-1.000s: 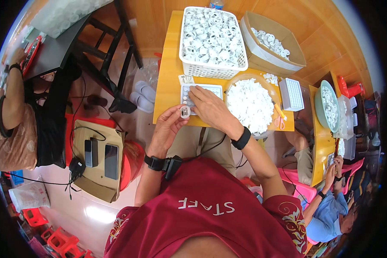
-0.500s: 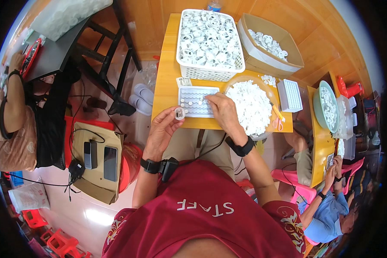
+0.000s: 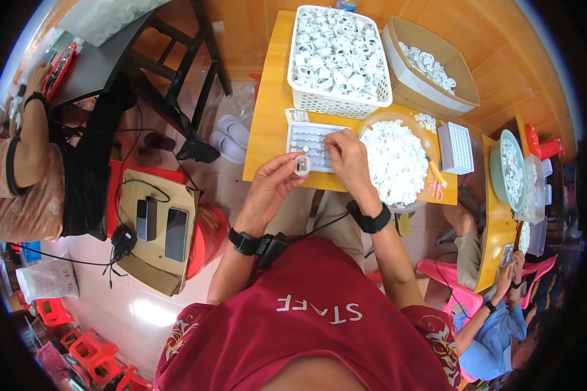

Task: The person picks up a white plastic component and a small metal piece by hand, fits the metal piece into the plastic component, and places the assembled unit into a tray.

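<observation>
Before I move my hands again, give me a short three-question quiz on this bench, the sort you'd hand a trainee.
1. Which hand holds the small clear round piece?
2. True or false: the white perforated basket stands nearer the person than the pale tray.
3. Multiple choice: the right hand is at
A) the cardboard box
B) the pale tray
C) the white perforated basket

Key:
1. The left hand.
2. False; the basket stands beyond the tray.
3. B
</observation>
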